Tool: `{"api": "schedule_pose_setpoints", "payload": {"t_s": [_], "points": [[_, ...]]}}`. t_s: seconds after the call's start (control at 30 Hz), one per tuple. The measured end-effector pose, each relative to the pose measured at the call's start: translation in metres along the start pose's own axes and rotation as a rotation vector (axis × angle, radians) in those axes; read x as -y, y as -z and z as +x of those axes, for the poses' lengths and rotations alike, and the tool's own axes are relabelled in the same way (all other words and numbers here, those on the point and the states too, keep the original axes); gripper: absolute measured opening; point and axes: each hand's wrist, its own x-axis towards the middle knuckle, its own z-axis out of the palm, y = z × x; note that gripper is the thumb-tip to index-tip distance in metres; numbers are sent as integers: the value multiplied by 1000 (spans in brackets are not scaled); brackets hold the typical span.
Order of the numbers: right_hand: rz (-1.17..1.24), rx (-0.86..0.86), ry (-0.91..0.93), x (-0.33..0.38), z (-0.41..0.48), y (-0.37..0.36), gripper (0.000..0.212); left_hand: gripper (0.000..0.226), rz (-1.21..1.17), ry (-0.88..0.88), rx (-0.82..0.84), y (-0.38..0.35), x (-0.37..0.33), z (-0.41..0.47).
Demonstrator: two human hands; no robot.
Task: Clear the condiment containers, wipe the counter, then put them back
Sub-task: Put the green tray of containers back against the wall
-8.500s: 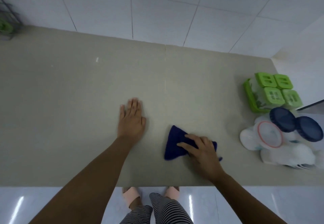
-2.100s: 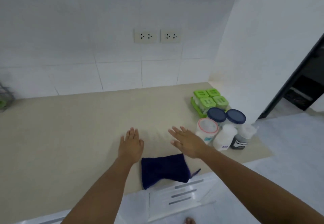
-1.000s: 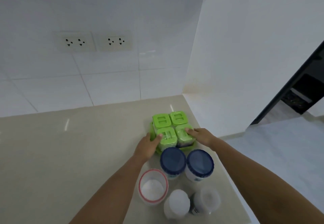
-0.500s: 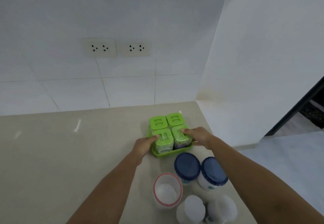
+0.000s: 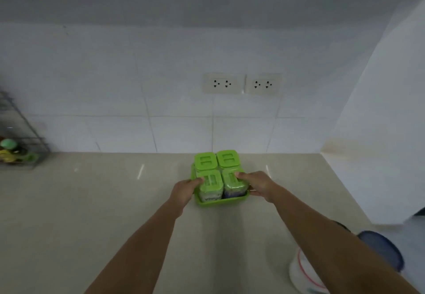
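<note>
Currently the put-back step is judged to be in hand, though clearing cannot be ruled out. Bright green plastic tray with four clear square green-lidded containers, set two by two, is gripped from both sides.

Left grip: fingers curled round the tray's left edge, thumb laid on the near-left lid. Right grip: thumb pressed on the near-right lid, fingers wrapped at the tray's right rim. Both are closed on the tray; nothing else is held.

Tray is located about midway across the beige stone desk, near the white tiled wall, below the twin wall sockets. Whether its base is touching the desk or just off it cannot be told.

Round jar with a dark blue lid and white tub with a red rim are seen at the near right, well apart from the tray, partly hidden by the right forearm. Black wire rack is seen far left by the wall.

Next move, as judged: tray to be set flat and square to the wall, thumbs held on the lids so the near containers are not tipped, then both grips released. Jar and tub to be fetched after. Risk: containers are likely loose in the tray, so a tilt could topple them.
</note>
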Motion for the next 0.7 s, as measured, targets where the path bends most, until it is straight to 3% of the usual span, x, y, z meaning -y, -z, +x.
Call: {"api": "schedule_pose_setpoints", "payload": {"t_s": [0.33,0.47,0.7], "points": [[-2,91,13,38,19,-170,42,17,16,18,-112,164,11,32],[-2,112,1,51,25,-210,32,17,-5,41,-147,198,11,48],[13,76,-41,59,53,-253,35,19,-4,87,-187,228,12,85]]}}
